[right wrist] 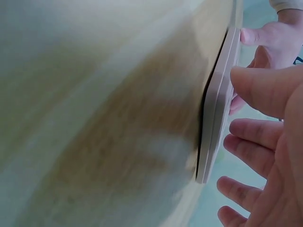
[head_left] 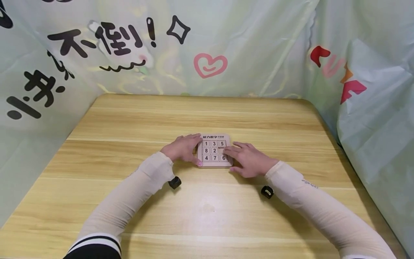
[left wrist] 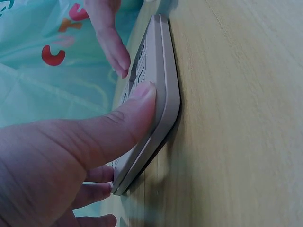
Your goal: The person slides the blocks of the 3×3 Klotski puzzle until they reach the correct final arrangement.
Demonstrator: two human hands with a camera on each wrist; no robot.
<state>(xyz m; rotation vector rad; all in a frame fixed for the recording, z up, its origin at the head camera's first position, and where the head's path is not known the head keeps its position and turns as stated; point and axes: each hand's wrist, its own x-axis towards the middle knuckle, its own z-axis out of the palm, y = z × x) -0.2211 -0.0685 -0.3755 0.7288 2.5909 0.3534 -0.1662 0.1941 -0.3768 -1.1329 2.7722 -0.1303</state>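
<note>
A square, pinkish-beige sliding number puzzle [head_left: 214, 151] lies flat on the wooden table. Its rows read 1 3 5, then 8 2 and a spot partly covered by fingers, then 4 7 6. My left hand [head_left: 183, 148] holds the puzzle's left side, thumb on the near corner and fingers toward the far one. In the left wrist view that thumb [left wrist: 130, 116] presses the puzzle's edge [left wrist: 165, 94]. From the right, my right hand [head_left: 250, 159] reaches over with loosely extended fingers, their tips at the middle row's right end. Its thumb stays near the lower right corner.
The wooden table [head_left: 207, 208] extends around the puzzle on all sides. A pale green printed curtain [head_left: 258, 46] with black characters and a pink heart hangs behind and along both sides. Small black devices [head_left: 175, 182] sit beneath both wrists.
</note>
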